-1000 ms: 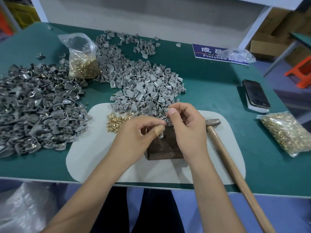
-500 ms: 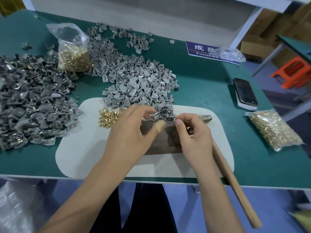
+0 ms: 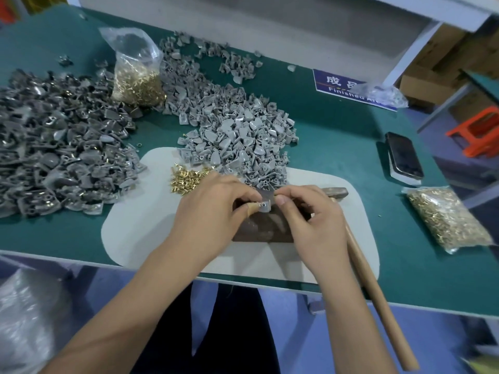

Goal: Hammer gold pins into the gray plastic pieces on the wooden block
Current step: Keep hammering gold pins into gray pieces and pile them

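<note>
A dark wooden block (image 3: 263, 229) lies on a pale mat (image 3: 140, 225) at the table's near edge. My left hand (image 3: 213, 209) pinches a small gray plastic piece (image 3: 264, 205) just above the block's top. My right hand (image 3: 310, 220) meets it from the right, thumb and forefinger pinched at the piece; a gold pin between them is too small to make out. Loose gold pins (image 3: 186, 179) lie on the mat left of my hands. A hammer (image 3: 359, 255) with a wooden handle lies under my right hand, its head (image 3: 336, 192) beside the block.
A heap of gray pieces (image 3: 237, 136) lies behind the block, a darker heap (image 3: 54, 147) at the left. An open bag of pins (image 3: 137, 74) stands at the back, another bag (image 3: 448, 220) at the right. A phone (image 3: 403, 157) lies on the green table (image 3: 337, 136).
My right hand has moved left off the hammer area to meet my left hand at the gray piece over the block. The camera view shifted slightly.
</note>
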The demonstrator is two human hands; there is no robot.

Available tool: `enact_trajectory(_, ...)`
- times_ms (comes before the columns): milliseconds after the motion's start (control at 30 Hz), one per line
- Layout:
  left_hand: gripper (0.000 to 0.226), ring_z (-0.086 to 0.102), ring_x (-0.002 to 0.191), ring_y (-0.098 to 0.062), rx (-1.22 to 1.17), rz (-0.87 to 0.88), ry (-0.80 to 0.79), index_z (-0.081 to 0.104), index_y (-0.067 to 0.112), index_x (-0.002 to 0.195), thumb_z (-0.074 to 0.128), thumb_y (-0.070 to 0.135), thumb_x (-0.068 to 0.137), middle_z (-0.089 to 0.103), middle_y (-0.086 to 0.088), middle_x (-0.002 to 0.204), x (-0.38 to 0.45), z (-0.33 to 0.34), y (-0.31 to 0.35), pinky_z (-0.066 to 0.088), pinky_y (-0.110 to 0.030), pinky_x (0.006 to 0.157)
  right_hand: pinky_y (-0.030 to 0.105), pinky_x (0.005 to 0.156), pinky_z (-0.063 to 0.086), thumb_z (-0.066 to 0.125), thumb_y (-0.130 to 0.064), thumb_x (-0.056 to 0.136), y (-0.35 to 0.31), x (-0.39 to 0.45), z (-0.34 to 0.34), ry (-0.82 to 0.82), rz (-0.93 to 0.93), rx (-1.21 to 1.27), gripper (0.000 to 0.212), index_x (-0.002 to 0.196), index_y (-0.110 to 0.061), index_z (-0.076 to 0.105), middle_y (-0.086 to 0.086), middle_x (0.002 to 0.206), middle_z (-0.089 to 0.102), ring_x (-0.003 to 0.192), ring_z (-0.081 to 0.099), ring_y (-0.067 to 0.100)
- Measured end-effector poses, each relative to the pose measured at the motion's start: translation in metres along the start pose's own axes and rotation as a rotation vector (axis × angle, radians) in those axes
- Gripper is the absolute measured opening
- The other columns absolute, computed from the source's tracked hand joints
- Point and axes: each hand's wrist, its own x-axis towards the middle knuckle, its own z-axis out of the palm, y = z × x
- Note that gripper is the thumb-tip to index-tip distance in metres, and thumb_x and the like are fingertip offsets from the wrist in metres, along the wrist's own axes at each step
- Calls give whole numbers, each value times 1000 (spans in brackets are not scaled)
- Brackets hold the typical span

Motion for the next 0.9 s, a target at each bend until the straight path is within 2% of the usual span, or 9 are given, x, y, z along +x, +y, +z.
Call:
enact_trajectory(67, 11, 48, 103, -7, -19, -4, -39, 74, 43, 97, 73, 46, 87, 59, 21, 96, 3, -2, -2, 44, -33, 74, 17, 85, 46, 76, -7, 88, -7, 2, 0, -64, -30, -33, 14, 92, -20, 79, -7, 94, 70, 95, 65, 9)
enact_trajectory(167, 10, 47, 104, -6, 23, -8, -51, 75, 43, 95, 74, 48, 87, 54, 21, 94, 7, -6, -2, 40, -31, 73, 30, 90, 48, 76, -8, 86, -14, 3, 3, -156, -32, -136, 14, 88, -23, 79, -7, 91, 69, 95, 62, 10)
enact_trajectory(233, 9, 48, 101, -7, 36, -18, -44, 74, 44, 94, 73, 49, 87, 55, 20, 92, 7, -6, -1, 39, -31, 71, 34, 88, 49, 76, -12, 86, -16, 5, 3, -161, -25, -211, 14, 87, -25, 79, -7, 88, 67, 93, 61, 13)
enact_trajectory(433, 7, 48, 91, -7, 10, -29, 10, 75, 43, 91, 75, 47, 86, 56, 17, 87, 3, -5, -2, 38, -31, 66, 35, 75, 42, 67, -24, 93, -37, 9, 0, -243, -96, -556, 11, 91, -29, 77, -9, 88, 59, 95, 52, 18)
enact_trajectory(567, 6, 53, 95, -11, 19, -22, 3, 75, 42, 91, 76, 45, 85, 59, 16, 89, 4, -5, -2, 47, -35, 71, 37, 80, 41, 56, -28, 97, -53, 14, -2, -332, -121, -773, 20, 96, -29, 76, -5, 94, 57, 101, 49, 23)
enact_trajectory(633, 7, 54, 96, -11, 12, -18, 2, 76, 43, 91, 76, 47, 85, 60, 16, 89, 4, -5, -2, 49, -37, 72, 34, 77, 36, 54, -26, 98, -61, 15, 1, -362, -120, -877, 20, 99, -28, 74, -6, 100, 56, 107, 47, 21)
enact_trajectory(733, 14, 54, 96, -13, 5, -11, 7, 77, 40, 92, 72, 49, 84, 61, 15, 88, 5, -5, -3, 48, -36, 72, 30, 74, 22, 58, -20, 95, -70, 17, 8, -399, -143, -975, 15, 102, -25, 70, -4, 107, 55, 115, 45, 22)
enact_trajectory(900, 10, 56, 96, -16, -4, -2, 17, 78, 36, 91, 77, 43, 84, 62, 13, 87, 5, -6, -3, 49, -38, 72, 32, 74, 27, 60, -17, 94, -81, 24, 6, -460, -130, -1037, 9, 97, -22, 67, 0, 108, 59, 115, 49, 24)
